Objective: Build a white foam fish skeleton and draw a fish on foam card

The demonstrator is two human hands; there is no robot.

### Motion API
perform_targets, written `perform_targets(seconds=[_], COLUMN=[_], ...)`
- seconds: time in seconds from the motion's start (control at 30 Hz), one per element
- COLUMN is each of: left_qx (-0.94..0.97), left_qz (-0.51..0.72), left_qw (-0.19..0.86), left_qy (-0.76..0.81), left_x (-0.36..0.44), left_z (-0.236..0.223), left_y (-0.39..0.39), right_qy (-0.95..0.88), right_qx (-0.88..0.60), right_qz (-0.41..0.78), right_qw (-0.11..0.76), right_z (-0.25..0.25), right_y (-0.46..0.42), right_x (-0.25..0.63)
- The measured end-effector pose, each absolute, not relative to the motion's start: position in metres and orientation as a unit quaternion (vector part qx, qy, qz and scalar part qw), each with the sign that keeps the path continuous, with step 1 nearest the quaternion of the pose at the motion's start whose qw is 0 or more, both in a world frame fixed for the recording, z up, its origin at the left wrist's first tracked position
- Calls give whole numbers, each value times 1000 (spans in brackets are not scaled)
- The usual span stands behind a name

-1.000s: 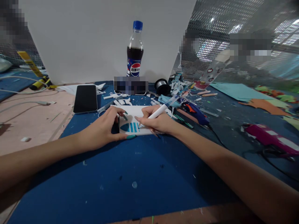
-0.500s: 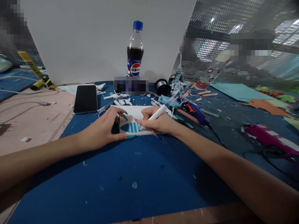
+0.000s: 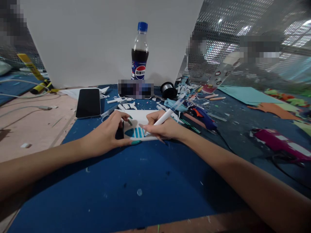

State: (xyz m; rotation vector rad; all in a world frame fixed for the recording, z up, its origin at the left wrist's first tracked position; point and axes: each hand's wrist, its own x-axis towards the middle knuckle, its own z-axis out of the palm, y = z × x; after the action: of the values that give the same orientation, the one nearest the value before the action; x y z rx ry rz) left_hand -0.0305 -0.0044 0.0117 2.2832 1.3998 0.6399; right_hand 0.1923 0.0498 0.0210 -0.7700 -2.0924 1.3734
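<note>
A small white board [image 3: 143, 114] lies on the blue table top, with a blue pointed shape and blue stripes coloured on it. My left hand [image 3: 109, 131] grips its left end, the thumb along the near edge and the fingers bent over the top. Pinched in my right hand [image 3: 161, 125] is a white marker [image 3: 165, 116], slanting up to the right with its clear blue-tinted end raised. Its tip is at the right end of the blue stripes, partly hidden by my fingers, and the hand rests on the board's right part, covering it.
Behind the board are white scraps [image 3: 126, 105], a wire spool [image 3: 168, 90] and a cola bottle [image 3: 140, 55]. A phone [image 3: 88, 103] lies at left. To the right are a blue glue gun [image 3: 204, 118], a magenta corded tool [image 3: 279, 144] and coloured sheets [image 3: 245, 95].
The view has shifted very slightly, so everything sits a few pixels further left. Both hands keep the same grip, and the marker tip stays by the stripes.
</note>
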Motion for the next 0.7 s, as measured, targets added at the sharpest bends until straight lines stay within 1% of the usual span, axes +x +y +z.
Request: perform_targets(seconds=[0.37, 0.53, 0.7], left_qx=[817, 817, 816], left_qz=[222, 226, 222], left_qw=[193, 190, 189], left_qy=[496, 495, 499], left_x=[-31, -32, -32], left_z=[11, 11, 11], left_y=[-3, -3, -3], right_qy=[-756, -744, -750], right_qx=[-306, -318, -309], right_qz=[510, 506, 503], right_qw=[273, 299, 297], right_z=[22, 20, 20], right_y=[48, 48, 49], right_x=[191, 190, 191])
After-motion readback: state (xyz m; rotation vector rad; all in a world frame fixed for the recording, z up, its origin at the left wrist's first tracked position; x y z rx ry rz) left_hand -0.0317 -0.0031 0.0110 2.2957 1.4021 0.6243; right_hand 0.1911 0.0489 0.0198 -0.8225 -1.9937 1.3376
